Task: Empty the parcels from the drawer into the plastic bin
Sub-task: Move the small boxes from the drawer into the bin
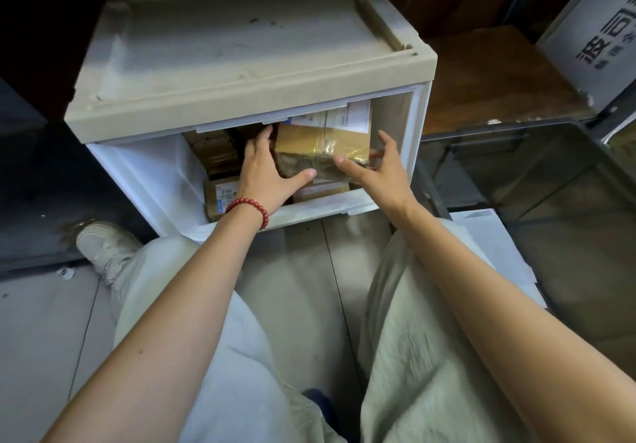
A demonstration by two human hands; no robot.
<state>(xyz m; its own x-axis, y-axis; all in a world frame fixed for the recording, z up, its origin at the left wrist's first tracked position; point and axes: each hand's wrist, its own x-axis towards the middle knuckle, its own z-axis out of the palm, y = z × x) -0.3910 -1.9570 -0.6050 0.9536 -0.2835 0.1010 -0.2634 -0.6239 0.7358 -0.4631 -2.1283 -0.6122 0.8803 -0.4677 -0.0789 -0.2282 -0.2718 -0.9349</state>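
Two hands gripped one taped parcel [320,150] inside the open drawer [155,174]: left hand [265,174] at its left end, right hand [378,170] at its right. Its long axis ran left-right. About four other parcels [220,198] lay around it.

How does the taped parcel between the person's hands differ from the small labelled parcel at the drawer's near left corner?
The left hand and right hand grip the taped parcel; no hand holds the labelled parcel. The taped parcel sits high on the pile; the labelled parcel lies low in the drawer. The taped parcel shows glossy tape; the labelled parcel shows a white label. Both are brown cardboard.
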